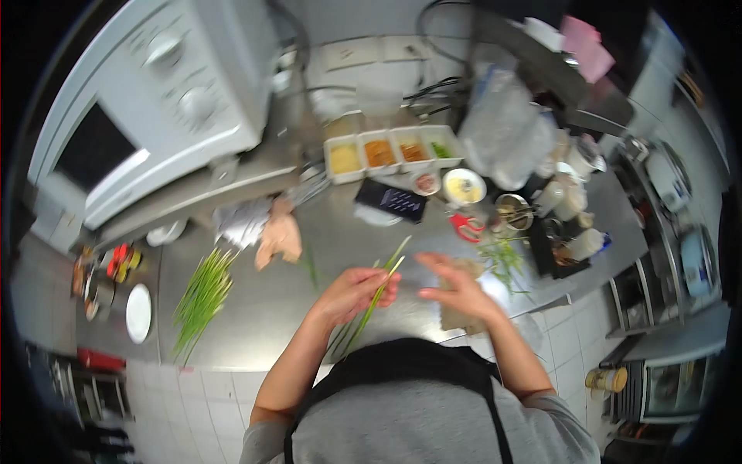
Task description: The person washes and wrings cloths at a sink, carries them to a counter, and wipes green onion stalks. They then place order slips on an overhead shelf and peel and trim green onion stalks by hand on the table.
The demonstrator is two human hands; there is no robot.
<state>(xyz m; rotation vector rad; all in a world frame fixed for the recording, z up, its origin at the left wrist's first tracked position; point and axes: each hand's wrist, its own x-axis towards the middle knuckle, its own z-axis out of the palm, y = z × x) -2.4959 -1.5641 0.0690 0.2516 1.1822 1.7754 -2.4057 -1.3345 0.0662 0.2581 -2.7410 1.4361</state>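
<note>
My left hand [355, 294] is closed around a few thin scallions [373, 305]. Their pale ends point away from me and the green ends hang toward my body. To the right, my right hand [456, 288] is in the air with its fingers apart and nothing in them. Under and beside it lies a brown cloth-like piece [461, 315], partly hidden by the hand. On the left of the steel counter is a pile of scallions [205, 298]. Loose green trimmings [505, 259] lie to the right of my right hand.
A white microwave-like appliance [185, 93] stands at the back left. White tubs [344, 158] of ingredients line the back, with a dark phone [390, 201] before them. Red scissors [467, 227] lie near a bowl [464, 186]. Bottles [580, 246] crowd the right; a white plate [138, 313] is far left.
</note>
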